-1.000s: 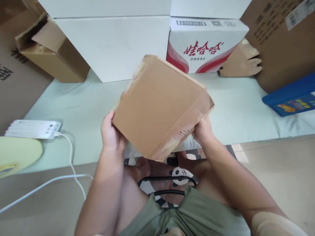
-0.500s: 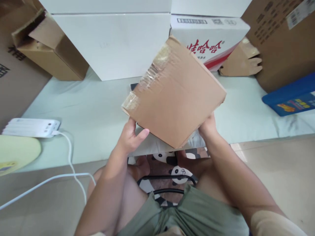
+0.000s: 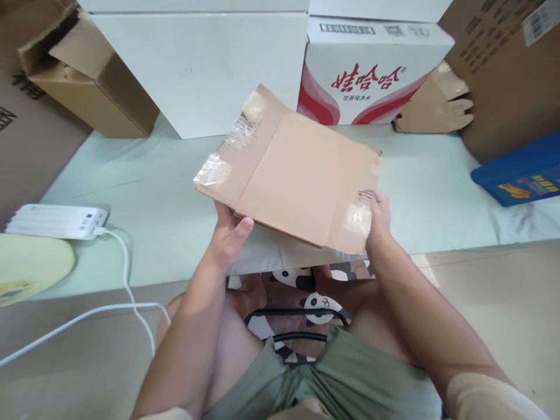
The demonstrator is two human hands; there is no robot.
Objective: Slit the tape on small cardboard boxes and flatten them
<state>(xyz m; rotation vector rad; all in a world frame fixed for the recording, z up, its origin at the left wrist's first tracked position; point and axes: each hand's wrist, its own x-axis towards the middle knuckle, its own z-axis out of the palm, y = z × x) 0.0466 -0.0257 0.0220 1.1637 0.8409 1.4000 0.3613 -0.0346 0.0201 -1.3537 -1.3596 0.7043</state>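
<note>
A flattened brown cardboard box (image 3: 297, 175) is held tilted above the pale green surface, between both hands. Creases run across it near each end, and shiny clear tape covers its left flap and its lower right corner. My left hand (image 3: 230, 233) grips the lower left edge, thumb in front and the other fingers hidden beneath the cardboard. At the right edge, by the taped corner, my right hand (image 3: 378, 219) is closed round the end flap; part of its fingers is hidden.
Behind stand a large white box (image 3: 196, 76) and a white-and-red printed carton (image 3: 371, 81). An open brown box (image 3: 100, 87) is at the left, with a white power bank (image 3: 56, 221) and cable nearer. A blue package (image 3: 520, 169) lies right on the pale green cloth (image 3: 437, 175).
The cardboard has turned and tilted, so its right end flap and tape now show. My right hand has moved up along the right edge; my left hand has shifted slightly left.
</note>
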